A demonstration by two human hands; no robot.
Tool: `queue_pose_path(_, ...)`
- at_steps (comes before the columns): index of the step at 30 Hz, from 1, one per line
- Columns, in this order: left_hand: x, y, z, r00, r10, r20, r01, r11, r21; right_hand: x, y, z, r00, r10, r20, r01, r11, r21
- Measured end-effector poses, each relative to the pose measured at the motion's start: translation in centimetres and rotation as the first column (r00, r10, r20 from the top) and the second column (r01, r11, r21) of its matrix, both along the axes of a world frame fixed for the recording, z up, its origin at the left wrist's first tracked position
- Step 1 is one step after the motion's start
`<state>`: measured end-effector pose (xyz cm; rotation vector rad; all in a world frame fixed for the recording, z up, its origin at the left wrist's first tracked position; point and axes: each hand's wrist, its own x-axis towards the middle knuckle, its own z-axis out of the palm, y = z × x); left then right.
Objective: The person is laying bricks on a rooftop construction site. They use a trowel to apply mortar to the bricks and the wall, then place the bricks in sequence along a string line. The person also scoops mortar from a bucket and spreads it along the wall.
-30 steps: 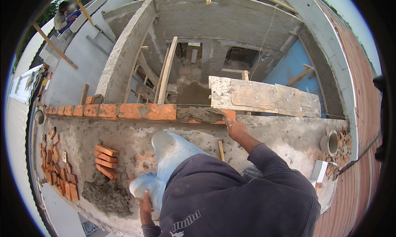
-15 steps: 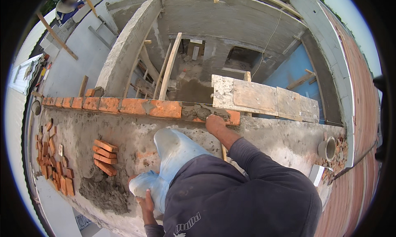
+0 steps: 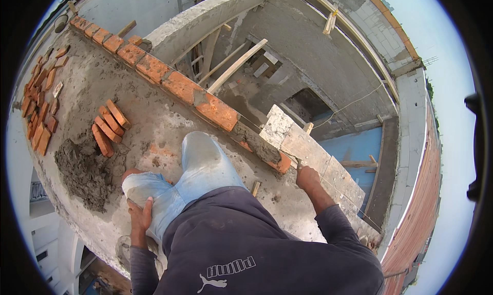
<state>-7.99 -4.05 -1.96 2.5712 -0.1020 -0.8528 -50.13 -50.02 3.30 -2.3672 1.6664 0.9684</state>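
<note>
The right hand [image 3: 309, 179] is closed around a slim tool [image 3: 299, 163], held beside the end brick [image 3: 282, 163] of the brick row [image 3: 216, 112]; whether contact is made cannot be told. Mortar [image 3: 261, 145] is borne on the row near that end. The left hand [image 3: 139, 218], thumb spread, is rested on the blue trousers [image 3: 203, 159].

Grey walls [image 3: 318, 58], perhaps a window [image 3: 307, 102], pale sky [image 3: 444, 53]

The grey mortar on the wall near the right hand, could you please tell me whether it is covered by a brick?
Uncovered: the mortar shows its rough top beside an orange brick, nothing laid over it.
</note>
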Motion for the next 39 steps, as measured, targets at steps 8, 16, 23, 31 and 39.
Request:
queue_pose_path(8, -0.3, -0.6, 0.9, 1.0, 0.031, 0.006, -0.031, 1.0, 0.001, 4.3, 1.4, 2.8, 0.867, 0.456, -0.201, -0.412, 0.883, 0.226)
queue_pose_path(16, -1.4, 0.1, 1.4, 0.99, 0.123, 0.07, -0.116, 0.989, -0.09, 23.0, 0.8, -0.9, 0.694, 0.683, -0.229, -0.657, 0.73, 0.188)
queue_pose_path(23, -1.4, 0.4, 1.1, 0.992, 0.112, 0.066, -0.106, 0.99, -0.092, 25.1, -1.9, -1.9, 0.749, 0.659, -0.072, -0.646, 0.75, 0.139)
queue_pose_path(31, -1.1, 0.5, 0.7, 0.992, 0.118, 0.038, -0.116, 0.992, -0.045, 11.4, -7.6, -5.6, 0.985, 0.032, -0.167, 0.063, 0.845, 0.531)
queue_pose_path(39, -0.8, 0.4, 1.2, 0.995, 0.1, -0.013, -0.101, 0.994, -0.031, 10.9, -4.3, -4.4, 0.915, 0.162, -0.369, 0.041, 0.874, 0.483)
